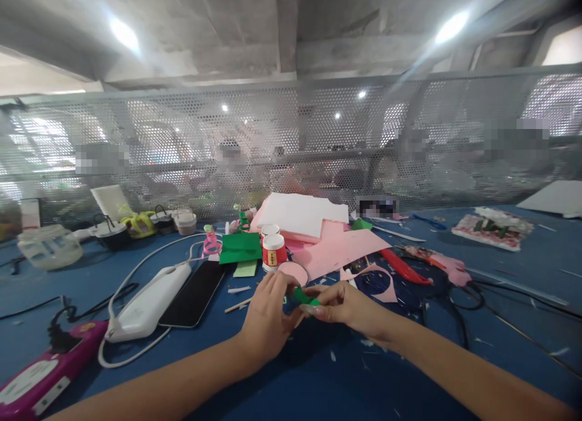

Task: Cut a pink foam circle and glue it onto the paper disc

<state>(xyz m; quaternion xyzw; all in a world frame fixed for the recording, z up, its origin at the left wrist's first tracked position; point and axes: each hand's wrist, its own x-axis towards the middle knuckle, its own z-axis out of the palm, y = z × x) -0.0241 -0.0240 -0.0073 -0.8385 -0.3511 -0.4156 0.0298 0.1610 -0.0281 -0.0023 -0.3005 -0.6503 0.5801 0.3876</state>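
Note:
Between my two hands is a small curved piece of green paper (304, 297), partly hidden by fingers. My left hand (271, 309) is closed on its left side, with the thumb and fingers around it. My right hand (348, 307) pinches its right end between thumb and fingers. Just beyond the hands lies a pink paper disc (293, 272), close to a small red and white cup (273, 255). A thin wooden stick (237, 306) rests to the left of my left hand. Behind it are a dark green sheet (240, 247) and a pale green slip (245, 268).
Left stand a black phone (195, 295), a white power bank (150, 303) with cables and a magenta power strip (54, 366). White sheets (295, 214) and pink paper (341, 251) lie behind. Right are a red-handled tool (404, 268), a pink glue gun (448, 266) and cords.

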